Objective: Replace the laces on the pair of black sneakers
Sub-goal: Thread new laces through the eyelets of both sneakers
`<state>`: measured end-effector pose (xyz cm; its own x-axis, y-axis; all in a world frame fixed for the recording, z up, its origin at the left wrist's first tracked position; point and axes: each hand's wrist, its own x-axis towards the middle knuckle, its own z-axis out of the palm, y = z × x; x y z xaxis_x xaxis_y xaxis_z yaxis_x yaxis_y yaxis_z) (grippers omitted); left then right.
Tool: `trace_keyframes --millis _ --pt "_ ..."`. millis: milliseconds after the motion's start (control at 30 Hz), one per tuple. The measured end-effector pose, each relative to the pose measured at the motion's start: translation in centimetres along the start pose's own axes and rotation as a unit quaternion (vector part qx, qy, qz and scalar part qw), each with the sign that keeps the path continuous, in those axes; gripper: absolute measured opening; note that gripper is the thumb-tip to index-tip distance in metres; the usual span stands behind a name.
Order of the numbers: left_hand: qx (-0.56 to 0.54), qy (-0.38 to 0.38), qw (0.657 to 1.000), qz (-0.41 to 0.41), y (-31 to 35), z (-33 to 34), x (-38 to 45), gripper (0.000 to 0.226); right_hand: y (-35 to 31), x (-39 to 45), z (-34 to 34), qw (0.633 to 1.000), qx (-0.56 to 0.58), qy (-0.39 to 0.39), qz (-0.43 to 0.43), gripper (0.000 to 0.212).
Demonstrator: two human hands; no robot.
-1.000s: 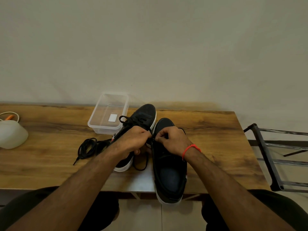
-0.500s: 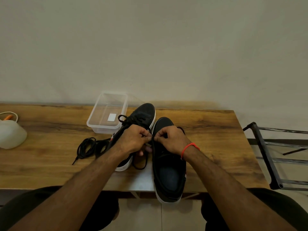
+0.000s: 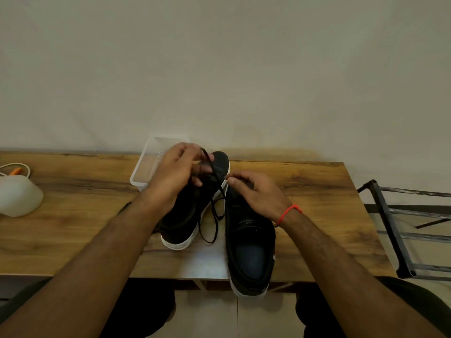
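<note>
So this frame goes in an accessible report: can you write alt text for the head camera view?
Seen from above, a person's left hand lifts a black lace above two black sneakers on a wooden table, while the right hand rests on the nearer sneaker. A clear plastic container sits behind the hands.

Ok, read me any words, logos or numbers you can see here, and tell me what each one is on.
Light logo mark on the right sneaker's tongue: too small and blurred to read.
Clear plastic box: no readable label shows.
Nothing else in view carries text.
</note>
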<state>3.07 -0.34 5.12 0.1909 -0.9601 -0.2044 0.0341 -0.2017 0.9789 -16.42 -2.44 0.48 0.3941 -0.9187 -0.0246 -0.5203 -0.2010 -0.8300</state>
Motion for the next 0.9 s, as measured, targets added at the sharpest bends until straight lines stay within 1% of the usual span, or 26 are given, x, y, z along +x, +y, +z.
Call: trace_keyframes --millis 33,67,100,133,167,200,233,267,300,333,367,400,433,467,500,533,567,700,733,800,833,900 --pt "-0.100 0.007 0.995 0.006 0.6 0.0 0.0 0.019 0.0 -0.1 0.3 0.999 -0.021 -0.021 -0.018 0.026" --pt "-0.177 0.016 0.984 0.014 1.1 0.0 0.0 0.018 0.0 -0.1 0.6 0.998 -0.044 -0.038 -0.028 0.028" --pt "-0.226 0.026 0.973 0.024 1.4 0.0 0.1 0.017 0.2 -0.1 1.0 0.996 -0.065 -0.047 -0.036 0.028" --pt "-0.250 0.037 0.967 0.029 1.6 -0.1 0.1 0.016 0.4 -0.1 1.3 0.994 -0.082 -0.051 -0.041 0.026" --pt "-0.248 0.047 0.967 0.029 1.5 -0.2 0.1 0.014 0.6 -0.2 1.5 0.993 -0.093 -0.051 -0.047 0.023" --pt "-0.213 0.054 0.975 0.021 1.4 -0.2 0.2 0.012 0.7 -0.1 1.7 0.993 -0.098 -0.044 -0.055 0.020" --pt "-0.135 0.057 0.989 0.010 1.0 -0.2 0.1 0.010 0.7 -0.1 1.7 0.993 -0.092 -0.025 -0.062 0.019" --pt "-0.025 0.052 0.998 -0.001 0.5 -0.1 0.2 0.008 0.4 -0.1 1.7 0.996 -0.055 0.004 -0.063 0.017" --pt "0.089 0.034 0.995 -0.007 -0.1 -0.1 0.1 0.008 0.0 -0.1 1.6 0.998 0.020 0.038 -0.053 0.016" --pt "0.174 0.003 0.985 -0.002 -0.7 0.1 0.1 0.012 -0.7 0.0 1.3 0.989 0.128 0.071 -0.032 0.014" --pt "0.223 -0.039 0.974 0.008 -1.3 0.3 0.0 0.015 -1.4 0.0 1.0 0.964 0.247 0.094 -0.007 0.012" --pt "0.247 -0.086 0.965 0.020 -1.7 0.7 -0.2 0.018 -1.9 0.1 0.6 0.932 0.345 0.108 0.016 0.014" --pt "0.261 -0.130 0.956 0.031 -2.0 1.2 -0.5 0.019 -2.0 0.3 0.2 0.909 0.401 0.115 0.025 0.022" --pt "0.273 -0.161 0.947 0.043 -2.4 1.7 -0.7 0.018 -2.1 0.4 -0.2 0.900 0.418 0.116 0.029 0.030" --pt "0.282 -0.173 0.942 0.057 -2.6 2.2 -0.9 0.015 -2.1 0.4 -0.6 0.902 0.416 0.112 0.024 0.037" --pt "0.283 -0.167 0.942 0.069 -2.9 2.5 -0.9 0.013 -2.3 0.2 -0.8 0.908 0.407 0.102 0.018 0.042" --pt "0.272 -0.154 0.947 0.079 -3.0 2.6 -0.9 0.012 -2.4 0.1 -0.9 0.914 0.394 0.092 0.014 0.044" --pt "0.187 -0.129 0.970 0.088 -2.6 2.5 -0.9 0.013 -2.1 -0.2 -1.0 0.915 0.392 0.085 0.037 0.028" --pt "0.158 -0.115 0.977 0.090 -2.3 2.4 -1.0 0.013 -2.0 -0.1 -1.1 0.921 0.377 0.087 0.044 0.025" --pt "0.069 -0.065 0.990 0.106 -1.3 2.3 -1.3 0.015 -1.5 0.2 -1.1 0.947 0.306 0.081 0.047 0.018" --pt "0.006 -0.045 0.991 0.125 -0.6 2.0 -1.3 0.016 -1.3 0.3 -1.1 0.963 0.258 0.061 0.042 0.017" --pt "-0.103 -0.037 0.976 0.191 0.7 1.2 -1.2 0.018 -0.7 0.2 -0.8 0.992 0.122 -0.025 0.013 0.025"
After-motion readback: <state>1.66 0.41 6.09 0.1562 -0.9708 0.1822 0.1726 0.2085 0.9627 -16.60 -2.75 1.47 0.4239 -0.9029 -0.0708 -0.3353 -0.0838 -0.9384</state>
